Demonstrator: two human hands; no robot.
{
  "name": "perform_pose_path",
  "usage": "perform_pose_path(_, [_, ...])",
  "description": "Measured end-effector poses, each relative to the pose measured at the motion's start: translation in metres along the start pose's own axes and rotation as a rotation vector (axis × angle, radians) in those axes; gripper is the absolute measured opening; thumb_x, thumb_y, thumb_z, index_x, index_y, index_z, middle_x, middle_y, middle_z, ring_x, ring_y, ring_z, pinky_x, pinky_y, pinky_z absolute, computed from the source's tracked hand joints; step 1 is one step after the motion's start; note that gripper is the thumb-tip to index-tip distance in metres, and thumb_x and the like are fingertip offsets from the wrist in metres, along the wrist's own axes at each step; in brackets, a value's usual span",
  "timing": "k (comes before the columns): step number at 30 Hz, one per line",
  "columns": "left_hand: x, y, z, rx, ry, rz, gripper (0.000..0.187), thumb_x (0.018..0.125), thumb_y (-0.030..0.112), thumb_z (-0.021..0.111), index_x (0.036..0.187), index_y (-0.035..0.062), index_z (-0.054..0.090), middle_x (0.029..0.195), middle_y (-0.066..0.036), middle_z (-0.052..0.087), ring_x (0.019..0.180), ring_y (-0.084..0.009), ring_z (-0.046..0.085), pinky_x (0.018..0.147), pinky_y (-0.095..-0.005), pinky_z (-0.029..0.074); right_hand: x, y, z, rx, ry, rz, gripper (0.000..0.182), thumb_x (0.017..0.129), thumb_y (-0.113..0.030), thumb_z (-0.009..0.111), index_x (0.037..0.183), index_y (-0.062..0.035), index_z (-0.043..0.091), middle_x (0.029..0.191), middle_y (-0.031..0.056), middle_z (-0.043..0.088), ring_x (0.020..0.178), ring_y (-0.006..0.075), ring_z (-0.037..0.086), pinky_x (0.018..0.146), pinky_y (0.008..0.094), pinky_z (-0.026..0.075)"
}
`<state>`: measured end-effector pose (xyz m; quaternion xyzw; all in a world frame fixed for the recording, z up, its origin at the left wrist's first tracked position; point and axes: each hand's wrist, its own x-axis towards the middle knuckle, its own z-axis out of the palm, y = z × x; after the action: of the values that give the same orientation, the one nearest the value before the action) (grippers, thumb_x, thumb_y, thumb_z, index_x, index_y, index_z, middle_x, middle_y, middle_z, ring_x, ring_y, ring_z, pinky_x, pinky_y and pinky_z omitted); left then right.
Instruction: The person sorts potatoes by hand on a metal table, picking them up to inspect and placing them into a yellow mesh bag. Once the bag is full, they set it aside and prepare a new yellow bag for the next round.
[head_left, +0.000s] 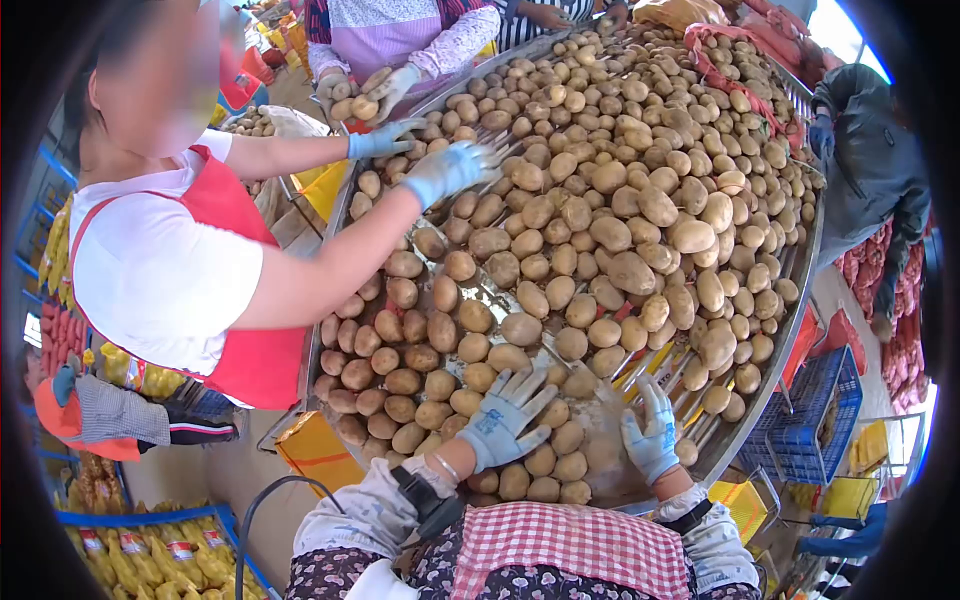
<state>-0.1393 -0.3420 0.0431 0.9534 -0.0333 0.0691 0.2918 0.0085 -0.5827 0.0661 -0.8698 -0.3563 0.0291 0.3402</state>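
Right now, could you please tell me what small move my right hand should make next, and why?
I would perhaps reach the right hand forward to the heaped potatoes: it looks open and empty beside a bare patch of the metal table, while the left hand is spread over the nearer potatoes.

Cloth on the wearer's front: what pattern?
The cloth is red-and-white check, best seen in the head view, bottom centre.
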Motion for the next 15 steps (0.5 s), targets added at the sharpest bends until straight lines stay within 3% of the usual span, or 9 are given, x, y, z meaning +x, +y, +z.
perform_pose_path(1, [0.003, -0.004, -0.014, -0.001, -0.001, -0.007, 0.067, 0.085, 0.043, 0.056, 0.137, 0.0040, 0.041, 0.144, -0.020, 0.035, 0.138, -0.0393, 0.026, 0.114, -0.0535, 0.015, 0.006, -0.003, 0.006, 0.007, -0.013, -0.023, 0.053, 0.079, -0.013, 0.062, 0.129, -0.0027, 0.050, 0.131, 0.0219, 0.051, 0.119, 0.0400, 0.050, 0.102, 0.0456, 0.040])
perform_pose_path(3, [0.008, -0.022, -0.045, 0.189, -0.008, -0.476, 0.063, 0.082, 0.044, 0.058, 0.131, 0.0058, 0.050, 0.145, -0.021, 0.033, 0.138, -0.0395, 0.025, 0.114, -0.0536, 0.016, 0.014, -0.009, 0.013, 0.013, -0.036, -0.035, 0.055, 0.079, -0.013, 0.063, 0.131, -0.0023, 0.049, 0.132, 0.0220, 0.051, 0.120, 0.0400, 0.049, 0.102, 0.0457, 0.039])
perform_pose_path(4, [0.000, -0.036, -0.046, 0.185, -0.014, -0.478, 0.063, 0.082, 0.044, 0.058, 0.131, 0.0058, 0.050, 0.145, -0.021, 0.033, 0.138, -0.0395, 0.025, 0.114, -0.0536, 0.016, 0.020, -0.012, 0.015, 0.032, -0.072, -0.061, 0.055, 0.079, -0.014, 0.063, 0.130, -0.0021, 0.049, 0.131, 0.0220, 0.051, 0.121, 0.0397, 0.049, 0.103, 0.0456, 0.039])
perform_pose_path(6, [-0.003, -0.063, -0.048, 0.474, 0.215, -0.487, 0.057, 0.079, 0.046, 0.062, 0.121, 0.0072, 0.060, 0.146, -0.021, 0.033, 0.139, -0.0391, 0.021, 0.114, -0.0537, 0.014, 0.027, -0.016, 0.021, 0.030, -0.101, -0.094, 0.053, 0.079, -0.016, 0.063, 0.129, -0.0016, 0.050, 0.131, 0.0208, 0.051, 0.122, 0.0391, 0.047, 0.104, 0.0454, 0.038])
perform_pose_path(9, [0.021, -0.071, -0.051, 0.452, 0.036, -0.658, 0.057, 0.075, 0.049, 0.064, 0.116, 0.0079, 0.064, 0.146, -0.020, 0.034, 0.140, -0.0395, 0.018, 0.115, -0.0539, 0.013, 0.038, -0.019, 0.025, 0.038, -0.148, -0.121, 0.053, 0.079, -0.014, 0.062, 0.129, -0.0010, 0.051, 0.131, 0.0213, 0.051, 0.120, 0.0405, 0.049, 0.103, 0.0459, 0.039])
perform_pose_path(13, [0.026, -0.078, -0.041, 0.432, 0.102, -0.617, 0.058, 0.070, 0.050, 0.068, 0.100, 0.0012, 0.068, 0.145, -0.019, 0.035, 0.140, -0.0399, 0.019, 0.114, -0.0540, 0.013, 0.043, -0.019, 0.018, 0.036, -0.137, -0.164, 0.049, 0.084, -0.017, 0.061, 0.129, -0.0010, 0.051, 0.130, 0.0179, 0.053, 0.118, 0.0356, 0.052, 0.102, 0.0438, 0.041])
perform_pose_path(14, [0.021, -0.072, -0.036, 0.369, 0.298, -0.535, 0.054, 0.069, 0.048, 0.069, 0.092, -0.0012, 0.068, 0.143, -0.019, 0.038, 0.137, -0.0402, 0.024, 0.113, -0.0544, 0.016, 0.042, -0.020, 0.014, 0.418, -0.245, 0.106, 0.052, 0.086, -0.019, 0.061, 0.133, -0.0022, 0.048, 0.132, 0.0173, 0.052, 0.119, 0.0339, 0.052, 0.102, 0.0434, 0.040])
perform_pose_path(15, [0.024, -0.060, -0.037, 0.329, 0.421, -0.385, 0.052, 0.071, 0.047, 0.068, 0.096, 0.0011, 0.067, 0.140, -0.019, 0.040, 0.135, -0.0416, 0.027, 0.112, -0.0537, 0.019, 0.040, -0.022, 0.006, 0.799, -0.344, 0.389, 0.055, 0.087, -0.022, 0.062, 0.136, -0.0034, 0.044, 0.133, 0.0167, 0.051, 0.120, 0.0323, 0.052, 0.102, 0.0429, 0.040])
